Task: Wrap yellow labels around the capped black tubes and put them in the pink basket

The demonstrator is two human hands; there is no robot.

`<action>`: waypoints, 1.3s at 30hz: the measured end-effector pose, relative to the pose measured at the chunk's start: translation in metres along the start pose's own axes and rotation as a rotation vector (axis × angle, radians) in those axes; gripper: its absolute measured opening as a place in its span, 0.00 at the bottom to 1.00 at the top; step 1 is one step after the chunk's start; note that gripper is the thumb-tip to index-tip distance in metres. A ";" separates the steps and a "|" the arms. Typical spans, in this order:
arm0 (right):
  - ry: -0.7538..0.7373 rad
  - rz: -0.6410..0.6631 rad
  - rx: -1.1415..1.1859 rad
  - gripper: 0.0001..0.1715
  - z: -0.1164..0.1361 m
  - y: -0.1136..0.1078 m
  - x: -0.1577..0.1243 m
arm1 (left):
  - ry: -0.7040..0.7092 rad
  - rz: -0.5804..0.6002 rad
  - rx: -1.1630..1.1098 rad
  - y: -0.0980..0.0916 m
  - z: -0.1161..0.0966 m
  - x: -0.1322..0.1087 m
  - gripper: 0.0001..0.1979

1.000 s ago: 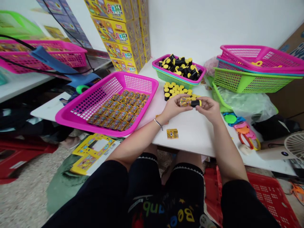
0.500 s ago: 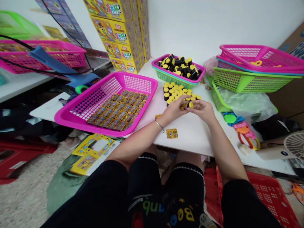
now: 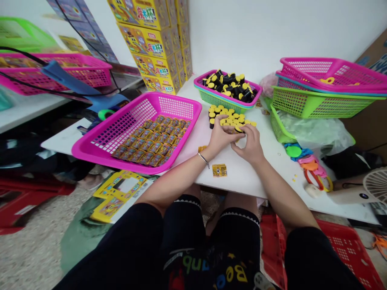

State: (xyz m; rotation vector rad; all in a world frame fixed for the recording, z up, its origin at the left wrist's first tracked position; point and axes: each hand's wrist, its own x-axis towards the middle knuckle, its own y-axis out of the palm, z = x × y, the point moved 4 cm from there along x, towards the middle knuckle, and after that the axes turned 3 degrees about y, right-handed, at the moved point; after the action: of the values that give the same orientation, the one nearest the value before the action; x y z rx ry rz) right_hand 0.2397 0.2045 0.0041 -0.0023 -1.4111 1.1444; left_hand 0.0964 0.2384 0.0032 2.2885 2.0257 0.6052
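Note:
Both my hands meet over the white table (image 3: 193, 169) around one small black cup with a yellow lid (image 3: 238, 128). My left hand (image 3: 221, 136) curls round its left side, with the thumb stretched along the front. On the other side my right hand (image 3: 250, 146) pinches it, fingertips at the lid. Much of the cup's body is hidden by fingers. Just behind stand several black cups with yellow lids (image 3: 231, 111) in close rows. Nearer me lies a small stack of printed yellow labels (image 3: 219, 170), and another yellow printed piece (image 3: 202, 149) shows beside my left wrist.
Left of my hands, a pink basket (image 3: 99, 151) holds rows of wrapped cups. A pink basket (image 3: 198, 80) behind is heaped with loose black-and-yellow cups. Yellow boxes (image 3: 155, 48) are stacked at the back. Baskets (image 3: 326, 102) and a small fan (image 3: 376, 183) stand on the right.
My hands have turned upward round the cup, with the right hand's fingers now higher and at the lid. The cup sits slightly farther from me. The label stack has not moved.

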 end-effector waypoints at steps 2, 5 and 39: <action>-0.030 -0.053 -0.045 0.30 0.003 0.002 -0.003 | -0.062 0.087 -0.059 0.005 0.003 -0.002 0.42; -0.117 -0.070 -0.073 0.31 0.011 0.004 -0.004 | -0.181 0.254 -0.032 0.011 0.008 -0.007 0.35; 0.007 -0.217 -0.331 0.14 -0.029 -0.026 0.009 | 0.460 0.280 0.922 -0.010 -0.123 -0.079 0.07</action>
State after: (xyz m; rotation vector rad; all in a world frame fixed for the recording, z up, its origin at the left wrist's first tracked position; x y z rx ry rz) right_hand 0.2752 0.2141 0.0194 -0.0852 -1.5402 0.7244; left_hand 0.0433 0.1355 0.0930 3.2213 2.5970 0.2087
